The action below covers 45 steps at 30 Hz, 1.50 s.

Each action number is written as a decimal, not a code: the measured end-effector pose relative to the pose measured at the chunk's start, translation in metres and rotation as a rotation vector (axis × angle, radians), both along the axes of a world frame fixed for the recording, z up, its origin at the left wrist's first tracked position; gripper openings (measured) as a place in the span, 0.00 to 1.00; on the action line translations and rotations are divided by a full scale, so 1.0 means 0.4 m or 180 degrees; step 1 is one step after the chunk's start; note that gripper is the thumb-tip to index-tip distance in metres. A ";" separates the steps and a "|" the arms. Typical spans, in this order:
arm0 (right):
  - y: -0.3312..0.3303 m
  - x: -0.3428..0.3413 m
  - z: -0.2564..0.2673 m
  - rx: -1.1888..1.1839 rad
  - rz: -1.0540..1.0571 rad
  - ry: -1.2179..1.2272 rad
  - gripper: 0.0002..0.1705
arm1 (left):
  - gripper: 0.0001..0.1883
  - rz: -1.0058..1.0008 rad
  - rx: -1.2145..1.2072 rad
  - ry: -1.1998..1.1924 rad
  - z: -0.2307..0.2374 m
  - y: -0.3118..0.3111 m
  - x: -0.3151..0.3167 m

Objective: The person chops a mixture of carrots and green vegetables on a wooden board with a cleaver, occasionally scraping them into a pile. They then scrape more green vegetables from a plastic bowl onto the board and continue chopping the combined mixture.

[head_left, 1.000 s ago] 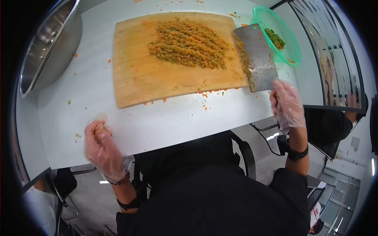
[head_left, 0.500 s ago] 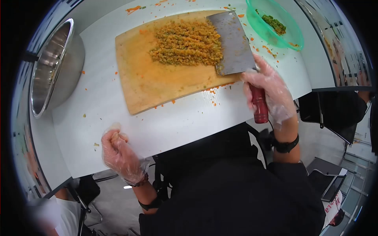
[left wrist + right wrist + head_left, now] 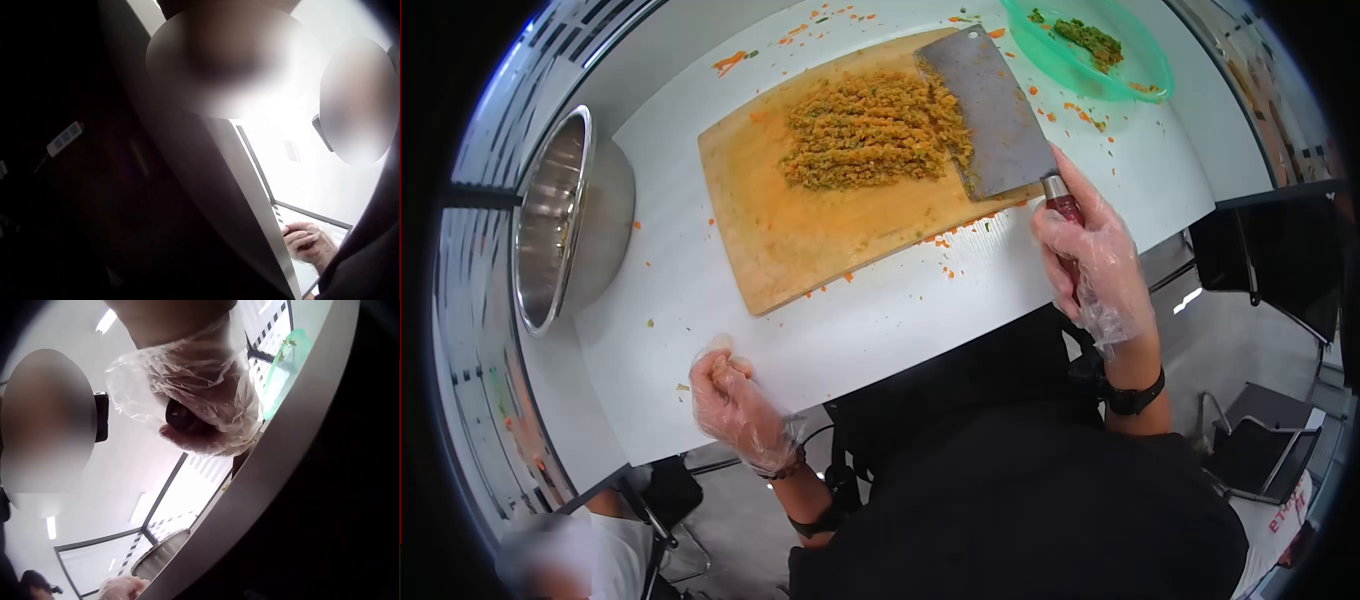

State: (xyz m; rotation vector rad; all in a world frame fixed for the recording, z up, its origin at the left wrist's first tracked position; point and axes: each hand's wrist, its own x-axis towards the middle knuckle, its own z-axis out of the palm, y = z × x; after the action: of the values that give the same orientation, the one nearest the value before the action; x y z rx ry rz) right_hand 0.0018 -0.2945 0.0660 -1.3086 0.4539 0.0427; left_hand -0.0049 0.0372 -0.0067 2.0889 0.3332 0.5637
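In the head view, my right hand (image 3: 1100, 265), in a clear plastic glove, grips the red handle (image 3: 1063, 205) of a cleaver. Its broad blade (image 3: 1000, 120) lies flat-on over the right end of the wooden cutting board (image 3: 750, 240), with a strip of mince along its left side. Left of the blade spreads a heap of finely chopped orange and green vegetables (image 3: 855, 140). My gloved left hand (image 3: 740, 405) holds nothing, fingers curled in, at the near table edge. The right wrist view shows the handle's dark end (image 3: 178, 415) poking out of the fist.
A steel bowl (image 3: 610, 230) stands tilted-looking at the left. Beyond the board's right end is a green plastic basket (image 3: 1140, 65) with some green chopped stuff inside. Orange scraps (image 3: 730, 63) are scattered over the white table (image 3: 870, 335). Other people and chairs are around it.
The cleaver has moved left from the board's right edge onto the board, against the mince. A strip of mince now lies along its blade. The head view has turned; the left hand keeps its pose.
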 end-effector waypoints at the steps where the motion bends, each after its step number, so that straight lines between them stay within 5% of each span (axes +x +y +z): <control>1: 0.001 0.001 -0.001 0.0016 0.0026 0.0000 0.43 | 0.09 0.0003 -0.0027 0.0019 0.002 -0.001 0.000; 8: 0.064 0.025 -0.030 -0.0162 0.0175 -0.0264 0.41 | 0.09 -0.0009 0.0072 -0.0100 -0.007 0.000 0.004; 16: 0.136 0.060 0.006 -0.2718 0.1058 -0.1440 0.42 | 0.10 -0.0023 0.0376 -0.0110 0.004 -0.007 0.003; 28: 0.161 0.033 -0.015 -0.3312 0.1985 -0.1049 0.42 | 0.09 -0.0067 0.0235 -0.0108 -0.003 0.004 0.000; 33: 0.111 -0.001 -0.034 -0.3336 0.1620 -0.1399 0.44 | 0.09 -0.0012 0.0247 -0.0143 -0.004 -0.003 0.003; 40: 0.096 0.020 0.028 -0.1000 0.0918 -0.0800 0.41 | 0.08 0.0037 0.0147 -0.0099 0.006 -0.011 0.004; 45: 0.097 0.039 0.072 0.0775 0.1025 -0.0585 0.39 | 0.08 0.0120 0.0302 -0.0012 0.014 -0.014 0.002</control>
State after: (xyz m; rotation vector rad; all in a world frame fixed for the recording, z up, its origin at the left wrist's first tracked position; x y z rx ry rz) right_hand 0.0173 -0.2555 0.0948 -1.1222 0.0747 0.2376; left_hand -0.0039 0.0318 -0.0010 2.1762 0.3505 0.6164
